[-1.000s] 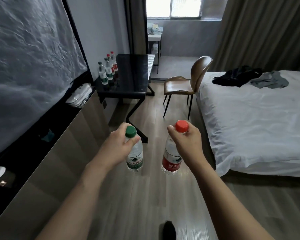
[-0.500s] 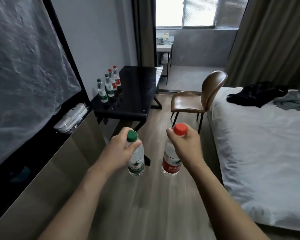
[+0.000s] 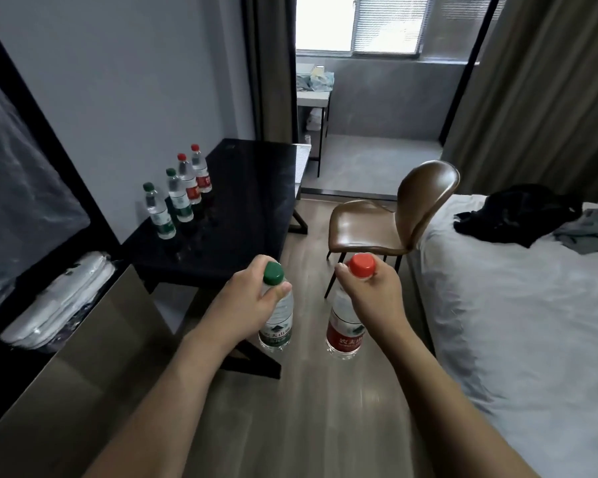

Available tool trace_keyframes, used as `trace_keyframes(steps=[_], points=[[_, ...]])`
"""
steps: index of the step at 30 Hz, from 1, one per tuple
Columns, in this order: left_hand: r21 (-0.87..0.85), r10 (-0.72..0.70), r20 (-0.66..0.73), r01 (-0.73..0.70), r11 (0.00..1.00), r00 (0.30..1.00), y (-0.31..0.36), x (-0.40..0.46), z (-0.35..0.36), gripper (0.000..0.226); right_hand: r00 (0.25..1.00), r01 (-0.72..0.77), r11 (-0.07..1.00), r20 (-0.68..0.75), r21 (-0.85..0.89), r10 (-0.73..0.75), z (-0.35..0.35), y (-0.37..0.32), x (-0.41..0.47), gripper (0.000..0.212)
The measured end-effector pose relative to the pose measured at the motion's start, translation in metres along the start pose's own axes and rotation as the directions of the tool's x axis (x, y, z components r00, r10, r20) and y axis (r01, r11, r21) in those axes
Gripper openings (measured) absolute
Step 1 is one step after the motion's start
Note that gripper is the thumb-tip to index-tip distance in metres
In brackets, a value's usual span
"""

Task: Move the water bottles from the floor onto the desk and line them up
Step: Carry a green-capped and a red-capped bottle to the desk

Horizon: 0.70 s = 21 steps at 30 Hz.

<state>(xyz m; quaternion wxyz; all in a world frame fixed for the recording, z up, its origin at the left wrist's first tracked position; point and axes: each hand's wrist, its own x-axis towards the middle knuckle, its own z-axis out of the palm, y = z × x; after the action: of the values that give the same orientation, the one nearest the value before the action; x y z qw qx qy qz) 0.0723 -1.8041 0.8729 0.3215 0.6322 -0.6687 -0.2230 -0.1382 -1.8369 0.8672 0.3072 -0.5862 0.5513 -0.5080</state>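
Green-capped bottle [image 3: 276,319], red-capped bottle [image 3: 346,326] (both upright)

This was a bedroom, most likely a hotel room. A bed with a white sheet [image 3: 497,322] stood along one side, with dark and grey clothes [image 3: 539,219] lying crumpled on it. A brown leather-look shell chair [image 3: 394,219] faced a glossy black desk [image 3: 249,201] set against a plain grey wall [image 3: 135,81]. Long brown curtains [image 3: 539,91] hung beside a bright blinded window [image 3: 356,22], and wood-look planks covered the floor [image 3: 308,426].
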Motion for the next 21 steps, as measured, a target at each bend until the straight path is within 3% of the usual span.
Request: trace_keyframes(steps=[10,21], points=[[-0.024,0.063,0.033,-0.062,0.998,0.998,-0.005,0.193,0.019,0.018,0.998,0.029,0.999,-0.058,0.045,-0.027,0.020,0.029,0.177,0.030],[-0.031,-0.006,0.045,0.008,0.999,0.999,-0.008,0.411,0.087,0.015,1.000,-0.002,0.999,-0.016,0.046,0.003,0.035,0.117,0.400,0.027]])
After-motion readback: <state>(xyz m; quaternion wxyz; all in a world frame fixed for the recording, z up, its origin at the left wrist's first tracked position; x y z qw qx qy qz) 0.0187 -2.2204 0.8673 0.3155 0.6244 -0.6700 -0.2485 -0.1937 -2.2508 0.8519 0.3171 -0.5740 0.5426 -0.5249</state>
